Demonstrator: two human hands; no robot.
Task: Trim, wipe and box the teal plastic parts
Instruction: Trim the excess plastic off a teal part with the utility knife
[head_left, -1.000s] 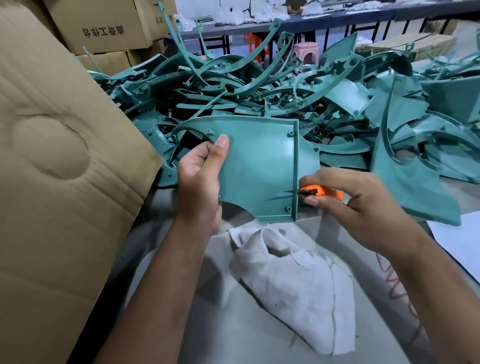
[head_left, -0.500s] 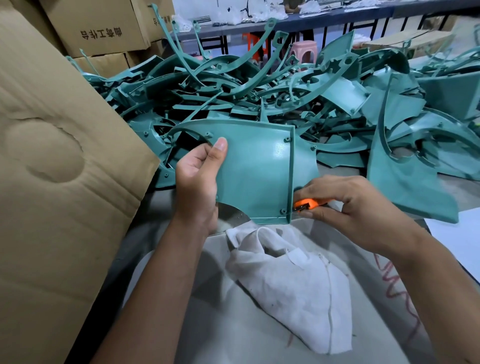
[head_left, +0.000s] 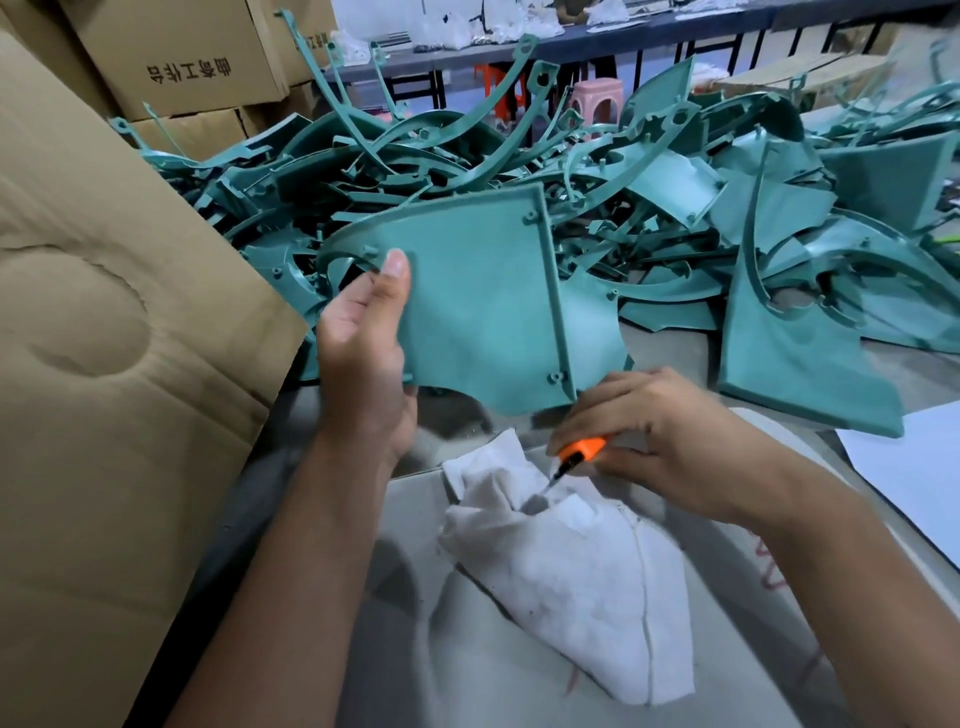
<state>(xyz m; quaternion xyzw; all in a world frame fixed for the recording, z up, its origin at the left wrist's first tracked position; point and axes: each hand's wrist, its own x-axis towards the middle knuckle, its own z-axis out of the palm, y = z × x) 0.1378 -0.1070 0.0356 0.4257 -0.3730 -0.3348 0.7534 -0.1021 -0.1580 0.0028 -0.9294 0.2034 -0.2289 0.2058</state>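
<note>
Teal plastic panel: flat, matte, fan-shaped w/ a raised rib along its right side, small screw bosses at the corners and a curved cut-out at the bottom edge. You held it tilted above the table, your left hand grasping its left edge, thumb pressed on the face. Your right hand was clenched round an orange-handled knife, blade pointing down-left just below the panel's lower right corner, tip over the white rag. Rag lay crumpled on the table betw. your forearms. Behind the panel, a tangled pile of teal parts filled the table's far side. Cardboard flap crowded the left; white sheet, cut off by the frame, lay right. Open room remained only nr. the rag. Blade was blurred; whether it touched the rag couldn't be told. Left fingers were hidden behind the panel.
</note>
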